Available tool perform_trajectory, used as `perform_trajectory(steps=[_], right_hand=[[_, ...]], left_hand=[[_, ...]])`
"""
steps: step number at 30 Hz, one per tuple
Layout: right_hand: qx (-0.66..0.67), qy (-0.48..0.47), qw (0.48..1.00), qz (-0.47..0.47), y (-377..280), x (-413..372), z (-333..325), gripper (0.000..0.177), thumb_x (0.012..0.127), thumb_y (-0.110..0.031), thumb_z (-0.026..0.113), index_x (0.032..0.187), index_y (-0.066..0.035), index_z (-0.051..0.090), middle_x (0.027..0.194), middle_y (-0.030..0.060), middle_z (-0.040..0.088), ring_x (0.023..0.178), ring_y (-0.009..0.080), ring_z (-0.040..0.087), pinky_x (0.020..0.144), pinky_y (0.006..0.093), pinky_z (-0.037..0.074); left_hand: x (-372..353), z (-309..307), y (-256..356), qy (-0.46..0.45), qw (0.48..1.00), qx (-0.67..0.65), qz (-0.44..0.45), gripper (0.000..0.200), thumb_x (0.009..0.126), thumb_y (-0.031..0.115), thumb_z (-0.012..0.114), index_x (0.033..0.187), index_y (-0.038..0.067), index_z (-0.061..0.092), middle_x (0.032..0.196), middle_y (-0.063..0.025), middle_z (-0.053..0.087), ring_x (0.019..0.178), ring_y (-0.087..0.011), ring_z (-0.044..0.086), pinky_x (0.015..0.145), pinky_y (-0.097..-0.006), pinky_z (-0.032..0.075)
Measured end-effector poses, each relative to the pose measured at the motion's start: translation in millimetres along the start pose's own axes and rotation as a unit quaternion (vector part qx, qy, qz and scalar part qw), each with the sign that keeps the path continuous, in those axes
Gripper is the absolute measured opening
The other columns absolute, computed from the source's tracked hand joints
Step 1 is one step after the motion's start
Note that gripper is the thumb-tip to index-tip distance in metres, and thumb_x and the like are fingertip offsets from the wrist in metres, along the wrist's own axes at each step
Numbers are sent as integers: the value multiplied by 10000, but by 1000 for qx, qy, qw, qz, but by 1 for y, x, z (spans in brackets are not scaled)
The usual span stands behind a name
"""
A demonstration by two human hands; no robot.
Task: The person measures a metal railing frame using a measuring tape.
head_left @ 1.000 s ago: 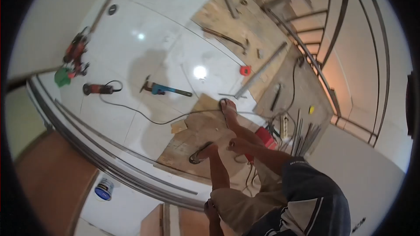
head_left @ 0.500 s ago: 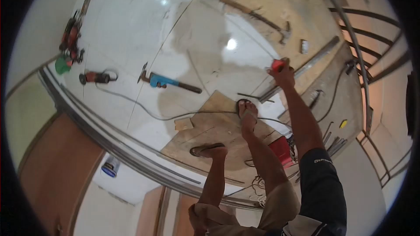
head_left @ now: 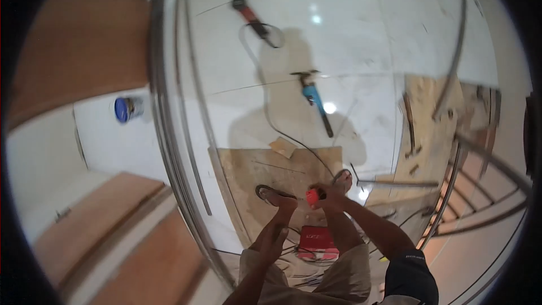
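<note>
Red object (head_left: 313, 197): lower centre of frame, gripped in right hand (head_left: 326, 195), fingers closed about its side. Held between the two sandalled feet as seen from above, beyond the red box (head_left: 318, 242). Exact type of object unclear; blurred.

Left hand (head_left: 276, 240): lower centre, left of the red box, over the left leg. Grip cannot be told; contact with the leg also uncertain.

Surroundings: brown sheet (head_left: 240, 172) under the feet, small tan offcut (head_left: 282, 147) at its upper edge. Blue wrench (head_left: 315, 101) on white floor, centre. Corded power tool (head_left: 251, 18), upper centre-left; its cable runs down toward the right foot. Claw hammer (head_left: 410, 127) on board, right of frame. Bucket (head_left: 129, 109), upper left, beyond the long metal bars (head_left: 164, 107).
</note>
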State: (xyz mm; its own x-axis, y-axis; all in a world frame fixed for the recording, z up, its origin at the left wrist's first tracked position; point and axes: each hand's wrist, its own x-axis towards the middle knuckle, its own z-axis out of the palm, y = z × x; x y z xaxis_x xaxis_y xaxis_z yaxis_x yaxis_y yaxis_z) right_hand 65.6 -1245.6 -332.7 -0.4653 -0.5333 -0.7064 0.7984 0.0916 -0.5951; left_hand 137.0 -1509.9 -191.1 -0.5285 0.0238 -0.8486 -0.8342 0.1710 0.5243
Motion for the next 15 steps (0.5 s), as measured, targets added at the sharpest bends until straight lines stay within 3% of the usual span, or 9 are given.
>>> perform_trajectory(steps=[2,5,6,8,9,11,13,14,15], right_hand=[[202,-121,966,105,-17,27,43,495,851,-269,675,1282,-48,570,1101,83,657,1002,180,632,861,357,512],[261,-185,921,223,-112,45,106,384,960,-341,559,1188,-38,615,1011,73,647,914,177,606,793,360,512],[234,-194,922,241,-121,65,127,384,960,-341,559,1188,-38,615,1011,73,647,914,177,606,793,360,512],[59,-99,977,178,-129,100,167,371,944,-333,541,1132,-34,656,1007,71,679,897,174,650,817,336,518],[34,-114,973,198,-125,123,182,371,944,-333,541,1132,-34,656,1007,71,679,897,174,650,817,336,518],[-156,-98,982,39,-112,175,208,430,946,-324,509,1228,-14,604,1068,112,673,949,205,645,816,357,512],[-332,-105,926,-144,-136,215,239,488,947,-306,489,1332,-10,529,1127,180,646,1009,289,621,854,399,497],[-346,-122,922,-126,-148,229,251,488,947,-306,489,1332,-10,529,1127,180,646,1009,289,621,854,399,497],[-455,-147,872,-103,-161,245,266,505,933,-314,512,1362,-48,503,1175,214,612,1063,347,596,912,439,469]], left_hand=[[10,-11,33,-3,992,-74,104,688,885,207,716,1436,-2,362,1266,-216,584,1210,-289,567,966,-366,474],[34,-60,34,-18,985,21,171,766,851,201,743,1459,36,308,1225,-219,613,1200,-327,585,935,-398,491],[38,-82,39,5,985,-4,173,766,851,201,743,1459,36,308,1225,-219,613,1200,-327,585,935,-398,491],[40,-124,47,37,992,34,115,692,827,213,765,1398,63,404,1210,-238,613,1125,-381,620,896,-425,503],[46,-144,42,57,993,6,107,692,827,213,765,1398,63,404,1210,-238,613,1125,-381,620,896,-425,503],[58,-184,27,109,987,11,117,582,817,236,769,1307,78,498,1185,-238,625,1045,-411,641,853,-444,513],[69,-219,11,139,986,-25,94,554,813,255,770,1273,72,524,1164,-228,633,1025,-410,646,843,-443,515],[76,-232,0,155,984,-34,82,529,808,275,772,1239,65,550,1144,-218,642,1005,-409,651,834,-441,517],[85,-245,-16,165,982,-58,75,529,808,275,772,1239,65,550,1144,-218,642,1005,-409,651,834,-441,517]])
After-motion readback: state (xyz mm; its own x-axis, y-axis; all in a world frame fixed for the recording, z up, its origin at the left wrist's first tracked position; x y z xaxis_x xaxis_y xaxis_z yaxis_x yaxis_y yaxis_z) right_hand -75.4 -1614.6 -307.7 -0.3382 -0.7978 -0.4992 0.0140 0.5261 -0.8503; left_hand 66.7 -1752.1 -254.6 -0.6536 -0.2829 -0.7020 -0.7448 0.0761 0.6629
